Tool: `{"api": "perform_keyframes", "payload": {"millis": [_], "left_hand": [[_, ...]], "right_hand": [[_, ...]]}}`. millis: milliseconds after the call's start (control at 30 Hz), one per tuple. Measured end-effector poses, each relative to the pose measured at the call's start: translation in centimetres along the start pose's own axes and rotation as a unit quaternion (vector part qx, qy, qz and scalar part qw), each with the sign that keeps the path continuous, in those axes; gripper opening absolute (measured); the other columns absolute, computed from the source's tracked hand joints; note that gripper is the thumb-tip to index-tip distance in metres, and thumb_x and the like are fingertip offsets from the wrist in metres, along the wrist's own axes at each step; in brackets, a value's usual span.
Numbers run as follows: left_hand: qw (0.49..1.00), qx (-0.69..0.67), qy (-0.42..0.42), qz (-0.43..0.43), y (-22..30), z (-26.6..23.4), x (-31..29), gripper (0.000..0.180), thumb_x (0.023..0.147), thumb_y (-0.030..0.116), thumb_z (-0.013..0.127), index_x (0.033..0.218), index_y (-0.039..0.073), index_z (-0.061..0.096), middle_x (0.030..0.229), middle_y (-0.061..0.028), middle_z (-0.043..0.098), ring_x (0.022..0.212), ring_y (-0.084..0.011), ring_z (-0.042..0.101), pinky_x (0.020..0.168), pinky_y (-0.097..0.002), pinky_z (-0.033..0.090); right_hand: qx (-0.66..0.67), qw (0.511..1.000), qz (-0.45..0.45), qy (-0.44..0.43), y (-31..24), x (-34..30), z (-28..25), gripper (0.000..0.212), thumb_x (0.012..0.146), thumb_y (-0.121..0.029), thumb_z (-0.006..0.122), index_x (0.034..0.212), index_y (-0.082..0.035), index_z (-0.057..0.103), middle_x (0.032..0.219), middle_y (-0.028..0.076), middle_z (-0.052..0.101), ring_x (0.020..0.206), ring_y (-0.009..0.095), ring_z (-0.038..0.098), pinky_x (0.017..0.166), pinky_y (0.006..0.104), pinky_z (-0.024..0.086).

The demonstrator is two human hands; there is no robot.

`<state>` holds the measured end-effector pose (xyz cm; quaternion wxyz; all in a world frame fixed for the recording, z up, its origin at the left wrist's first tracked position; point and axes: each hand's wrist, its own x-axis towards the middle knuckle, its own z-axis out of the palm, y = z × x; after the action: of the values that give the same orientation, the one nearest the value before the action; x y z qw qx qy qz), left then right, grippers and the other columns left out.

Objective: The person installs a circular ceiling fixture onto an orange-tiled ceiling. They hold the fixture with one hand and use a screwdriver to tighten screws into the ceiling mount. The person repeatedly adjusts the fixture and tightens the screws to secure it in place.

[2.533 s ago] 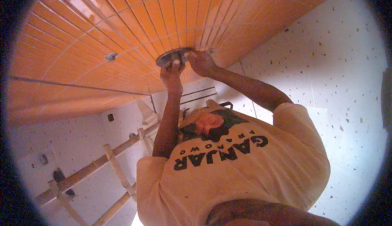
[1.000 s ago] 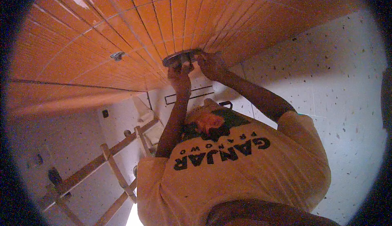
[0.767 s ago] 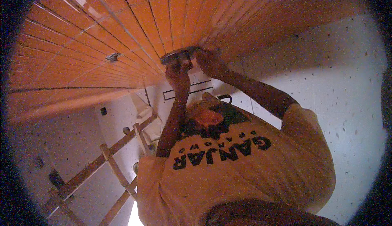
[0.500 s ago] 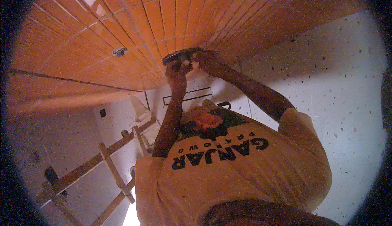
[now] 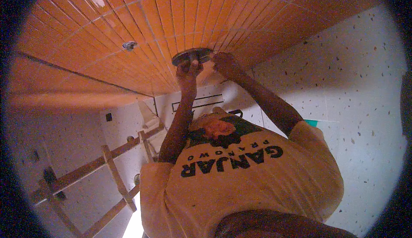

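A dark, flat plate with a rounded outline lies against the orange tiled wall; its exact kind is not clear. My left hand is closed on the underside of this plate, thumb and fingers bent round a dark part at its middle. Just off the plate's right end, my right hand has its fingers curled in close to the tiles. Whatever those fingers pinch, if anything, is too dark and small to make out.
Left of the plate, a small metal fitting sticks out of the tiles. A wooden ladder-like frame stands at lower left. The speckled pale floor stretches off to the right, with a long dark-edged drain slot below my hands.
My right hand has drawn a little right, away from the plate, baring more of it. The left hand keeps its hold. A green patch now shows by my right sleeve.
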<state>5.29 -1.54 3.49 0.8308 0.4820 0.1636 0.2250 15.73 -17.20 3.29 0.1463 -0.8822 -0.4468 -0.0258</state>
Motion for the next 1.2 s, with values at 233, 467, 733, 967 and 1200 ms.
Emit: {"api": "perform_keyframes", "payload": {"millis": [233,467,733,967,1200], "left_hand": [[0.998,-0.064,-0.016,-0.007,0.0,1.3,-0.3,0.032,0.082,0.023,0.073,0.1,0.001,0.058,0.094,-0.0082,0.062,0.083,-0.0192,0.062,0.075,-0.0327,0.055],[0.997,-0.038,-0.051,-0.038,-2.2,-0.2,0.0,0.039,0.084,0.026,0.07,0.112,0.006,0.053,0.102,-0.007,0.06,0.089,-0.0185,0.062,0.079,-0.0363,0.054],[0.981,-0.17,-0.043,-0.086,-5.3,-3.3,-0.8,0.043,0.084,0.03,0.069,0.116,0.01,0.049,0.107,-0.0102,0.057,0.089,-0.0254,0.063,0.078,-0.0385,0.054],[0.99,-0.048,0.013,-0.135,-5.9,-9.0,-2.0,0.019,0.092,0.018,0.052,0.106,0.006,0.053,0.091,-0.0079,0.063,0.083,-0.0242,0.065,0.075,-0.0375,0.056],[0.952,0.253,0.101,-0.143,-13.1,-20.1,-2.7,0.019,0.092,0.019,0.05,0.097,0.005,0.062,0.069,-0.0142,0.062,0.067,-0.0247,0.066,0.06,-0.0385,0.054]], "right_hand": [[0.069,0.994,0.034,0.078,-1.2,-1.8,-2.1,0.033,0.081,-0.019,0.062,0.111,-0.006,0.057,0.104,0.013,0.062,0.098,0.032,0.058,0.086,0.044,0.046],[0.09,0.99,0.086,0.063,-0.9,-3.6,-1.1,0.026,0.084,-0.021,0.059,0.105,-0.005,0.058,0.097,0.013,0.062,0.091,0.03,0.059,0.082,0.0419,0.047],[0.153,0.984,0.081,-0.026,-4.4,-7.0,-0.1,0.023,0.087,-0.024,0.056,0.098,-0.004,0.059,0.089,0.012,0.063,0.084,0.028,0.061,0.078,0.0394,0.048],[0.255,0.958,-0.001,-0.128,-10.7,-6.5,0.2,0.025,0.09,-0.027,0.052,0.092,-0.003,0.06,0.082,0.012,0.063,0.077,0.026,0.063,0.073,0.0372,0.049],[0.383,0.819,-0.236,-0.357,-26.4,-5.4,-3.8,0.019,0.089,-0.021,0.058,0.095,-0.003,0.062,0.097,0.016,0.064,0.092,0.031,0.063,0.079,0.0371,0.05]]}}
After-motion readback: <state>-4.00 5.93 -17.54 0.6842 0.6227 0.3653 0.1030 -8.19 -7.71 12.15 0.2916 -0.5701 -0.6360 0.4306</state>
